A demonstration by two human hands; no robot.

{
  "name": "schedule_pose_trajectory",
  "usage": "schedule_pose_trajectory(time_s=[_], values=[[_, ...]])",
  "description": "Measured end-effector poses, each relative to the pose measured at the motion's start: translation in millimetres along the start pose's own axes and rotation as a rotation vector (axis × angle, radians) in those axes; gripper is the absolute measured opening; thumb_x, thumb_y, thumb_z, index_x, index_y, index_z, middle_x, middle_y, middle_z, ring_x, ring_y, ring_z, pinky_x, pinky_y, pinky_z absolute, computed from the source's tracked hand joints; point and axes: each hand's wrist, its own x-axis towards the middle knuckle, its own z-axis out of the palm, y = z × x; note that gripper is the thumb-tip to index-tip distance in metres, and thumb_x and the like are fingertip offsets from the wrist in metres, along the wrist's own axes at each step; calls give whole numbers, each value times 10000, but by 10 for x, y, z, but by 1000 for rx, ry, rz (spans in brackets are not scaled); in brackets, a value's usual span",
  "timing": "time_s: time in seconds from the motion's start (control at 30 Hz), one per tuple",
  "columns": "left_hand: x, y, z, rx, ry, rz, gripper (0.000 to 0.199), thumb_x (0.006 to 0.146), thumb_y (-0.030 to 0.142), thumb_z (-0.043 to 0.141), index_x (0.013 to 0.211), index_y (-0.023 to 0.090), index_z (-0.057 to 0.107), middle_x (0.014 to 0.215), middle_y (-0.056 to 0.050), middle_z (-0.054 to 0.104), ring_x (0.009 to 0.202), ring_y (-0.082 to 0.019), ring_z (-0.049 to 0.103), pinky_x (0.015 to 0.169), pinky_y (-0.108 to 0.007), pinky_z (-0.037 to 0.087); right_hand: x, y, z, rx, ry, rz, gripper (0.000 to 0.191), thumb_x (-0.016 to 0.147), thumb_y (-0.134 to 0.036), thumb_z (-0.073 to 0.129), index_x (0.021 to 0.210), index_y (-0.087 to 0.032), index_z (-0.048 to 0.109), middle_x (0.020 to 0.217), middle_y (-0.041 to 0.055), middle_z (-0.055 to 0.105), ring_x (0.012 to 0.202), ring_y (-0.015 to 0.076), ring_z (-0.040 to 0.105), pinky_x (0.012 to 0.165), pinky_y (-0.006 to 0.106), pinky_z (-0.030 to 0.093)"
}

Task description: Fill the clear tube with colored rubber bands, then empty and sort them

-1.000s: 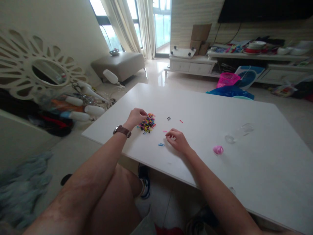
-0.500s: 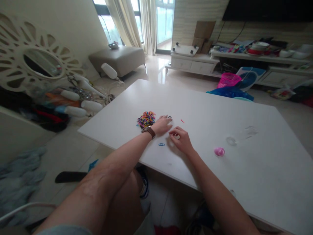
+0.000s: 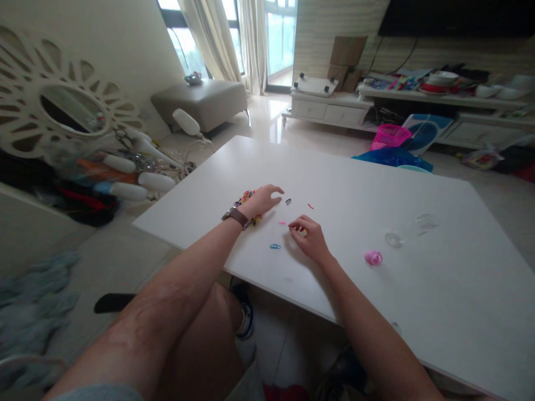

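My left hand, a watch on its wrist, reaches over a pile of small multicoloured bands and partly hides it. Its thumb and fingers are apart, with nothing seen between them. Just right of its fingertips lie dark bands. My right hand rests low over the table, thumb and fingertips pinched; whatever they hold is too small to make out. Close to those fingertips is a small pink band. Blue bands lie nearer the front edge, and a red band farther back.
On the right of the white table are a pink object and a clear container lying beside another clear piece. A small clear item sits by the front edge. Beyond the table stands a pink basket.
My left hand has moved left and back over the pile, leaving the dark bands uncovered. A pink band now shows on the table between the hands. My right hand has barely moved.
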Motion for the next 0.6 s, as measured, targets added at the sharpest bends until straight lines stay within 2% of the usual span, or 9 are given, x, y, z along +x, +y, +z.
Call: schedule_pose_trajectory(time_s=[0.1, 0.2, 0.3, 0.4, 0.6], values=[[-71, -25, -352, -29, 138, -182, 305, 864, 210, 600, 1104, 153, 780, 1060, -100, 774, 965, -206, 699, 924, -323, 551, 3, -4, -6, -6, 9, 4, 118, 864, -134, 603, 822, -205, 688, 829, 22, 633, 734, 152, 628, 672, 277, 487], [-179, -98, -524, -11, 173, -324, 242, 795, 189, 661, 982, 141, 805, 907, -89, 779, 817, -192, 691, 807, -295, 553, 3, -10, -7, -9, 11, 2, 122, 864, -138, 597, 815, -207, 685, 831, 24, 634, 733, 154, 628, 661, 276, 489], [-272, -199, -531, 27, 109, -394, 174, 722, 175, 713, 861, 153, 815, 820, -73, 774, 750, -183, 675, 734, -275, 534, 3, -7, -5, -16, 15, 1, 124, 864, -142, 593, 809, -208, 683, 825, 23, 630, 726, 153, 624, 655, 276, 491], [-318, -288, -502, 45, 80, -426, 191, 672, 152, 722, 832, 163, 825, 785, -61, 775, 711, -174, 662, 658, -253, 503, 3, 3, -3, -20, 12, 5, 124, 864, -146, 592, 806, -206, 684, 823, 25, 633, 728, 153, 625, 655, 274, 494], [-328, -366, -517, 64, -38, -409, 204, 643, 176, 741, 822, 161, 838, 668, -38, 735, 623, -160, 609, 589, -267, 444, -4, 19, -5, -22, -4, 17, 122, 860, -150, 595, 809, -207, 689, 821, 24, 639, 722, 153, 624, 658, 274, 496]])
